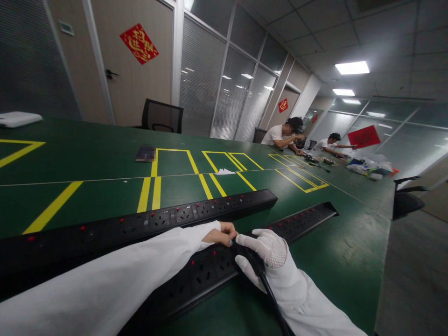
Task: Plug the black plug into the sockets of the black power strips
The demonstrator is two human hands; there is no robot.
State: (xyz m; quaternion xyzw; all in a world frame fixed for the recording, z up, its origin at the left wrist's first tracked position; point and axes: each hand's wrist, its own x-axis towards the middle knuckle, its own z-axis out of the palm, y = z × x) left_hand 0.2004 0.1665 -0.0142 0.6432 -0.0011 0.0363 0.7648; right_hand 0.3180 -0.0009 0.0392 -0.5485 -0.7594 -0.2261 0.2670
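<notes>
Two long black power strips lie across the green table: a near one [203, 275] under my hands and a far one [210, 207] behind it. Both carry sockets and small red switches. My right hand [264, 247], in a white glove with grip dots, is closed around a black plug [249, 254] at the near strip. From it a thick black cable [273, 298] runs down toward me. My left hand [224, 234], bare under a white sleeve, has its fingers curled together beside the plug. A speck of blue shows at its fingertips; what they hold is unclear.
Yellow tape [173, 150] marks boxes on the green table [350, 252]. A crumpled white paper [224, 171] and a dark blurred object [145, 154] lie beyond the strips. Two people [280, 135] sit farther along, near plastic bags [371, 165]. An office chair [408, 198] stands at right.
</notes>
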